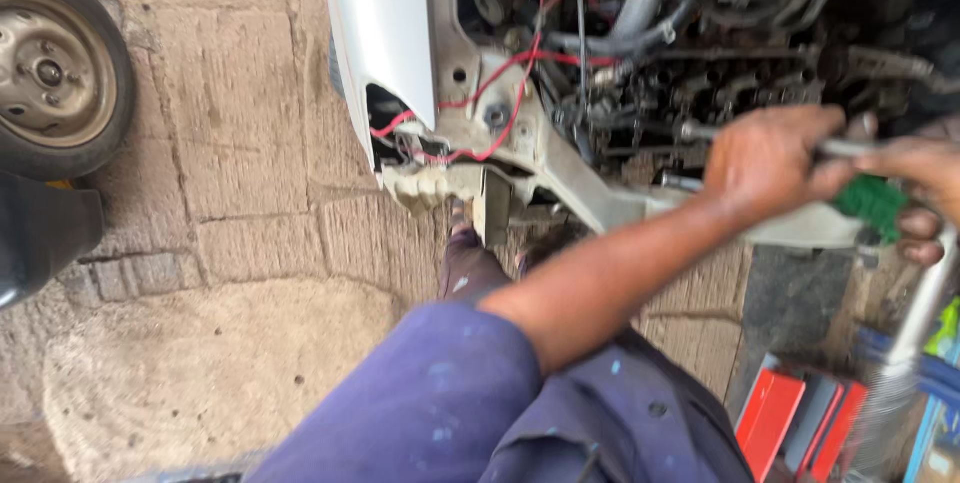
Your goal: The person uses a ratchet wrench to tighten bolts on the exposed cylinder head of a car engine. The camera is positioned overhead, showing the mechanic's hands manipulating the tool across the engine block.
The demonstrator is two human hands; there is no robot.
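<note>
Both hands (770, 158) on green-handled tool (868, 201)

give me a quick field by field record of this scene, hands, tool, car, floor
setting: open engine bay of a white car, seen from above
left hand: wrapped around a metal bar tool
right hand: at the frame's right edge, on the same tool beside a green handle
wiring: red wires run over the car's front frame
floor: stone paving
left side: a wheel on the paving
lower right: red tool case
clothing: blue sleeve
</note>
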